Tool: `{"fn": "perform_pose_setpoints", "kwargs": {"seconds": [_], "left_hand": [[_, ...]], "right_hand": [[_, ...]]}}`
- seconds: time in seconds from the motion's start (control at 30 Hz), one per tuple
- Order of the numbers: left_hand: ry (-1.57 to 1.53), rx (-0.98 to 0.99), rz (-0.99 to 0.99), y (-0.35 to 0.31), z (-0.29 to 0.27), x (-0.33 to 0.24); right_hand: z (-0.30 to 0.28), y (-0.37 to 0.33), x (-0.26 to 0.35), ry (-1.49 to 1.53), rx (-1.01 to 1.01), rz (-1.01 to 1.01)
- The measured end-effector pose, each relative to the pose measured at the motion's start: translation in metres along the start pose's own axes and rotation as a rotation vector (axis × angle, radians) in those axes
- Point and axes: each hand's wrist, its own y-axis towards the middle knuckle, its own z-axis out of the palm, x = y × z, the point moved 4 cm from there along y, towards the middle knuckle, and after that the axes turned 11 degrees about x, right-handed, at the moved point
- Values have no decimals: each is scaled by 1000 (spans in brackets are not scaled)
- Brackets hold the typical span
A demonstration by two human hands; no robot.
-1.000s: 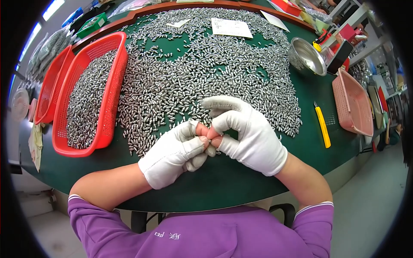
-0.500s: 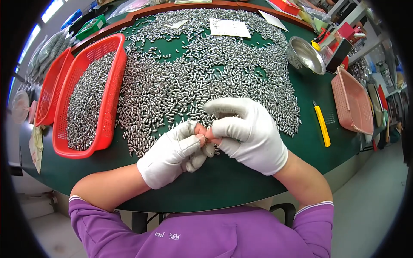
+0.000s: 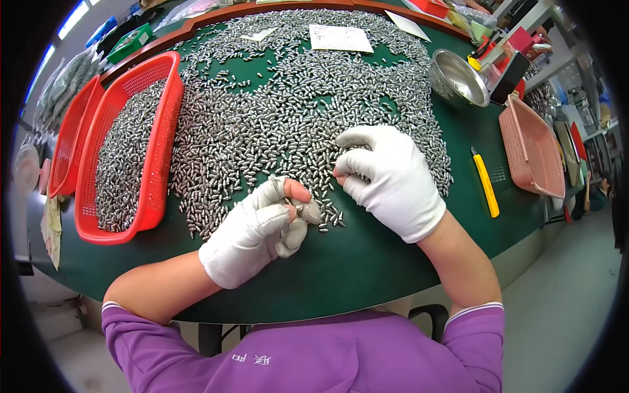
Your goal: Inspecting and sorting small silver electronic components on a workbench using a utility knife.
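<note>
A green table (image 3: 367, 278) with a curved near edge fills most of the view, and many small silver metal pieces (image 3: 282, 118) are spread over it, mainly toward twelve o'clock. A white paper (image 3: 341, 38) lies on them, at twelve. At ten o'clock stands a red basket (image 3: 159, 157), which also contains such pieces. At two there is a steel bowl (image 3: 468, 85), at three a yellow knife (image 3: 485, 185), and slightly above it a pink basket (image 3: 534, 154).

The gloved left hand (image 3: 246, 229) is at eight o'clock, beside the near edge of the pieces; its thumb and index finger have a narrow gap, but I cannot tell if they hold a piece. The gloved right hand (image 3: 396, 183), at three, is over the pieces with curled fingers; their grip I cannot tell.
</note>
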Motion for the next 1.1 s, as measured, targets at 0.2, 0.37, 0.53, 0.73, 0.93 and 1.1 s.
{"fn": "perform_pose_setpoints", "kwargs": {"seconds": [0.2,0.37,0.53,0.73,0.93,1.1], "left_hand": [[4,47,-4,1,-3,2],[28,44,-25,1,-3,2],[108,42,-63,0,-1,1],[172,8,-177,0,5,-3],[141,-4,-130,0,2,0],[145,23,-96,1,1,1]], "right_hand": [[6,-1,4,-9,80,-66],[10,5,7,-111,122,-122],[1,9,14,95,1,-208],[3,10,26,281,-83,-380],[-6,7,19,238,-94,-287],[-11,2,7,59,-168,-82]]}}
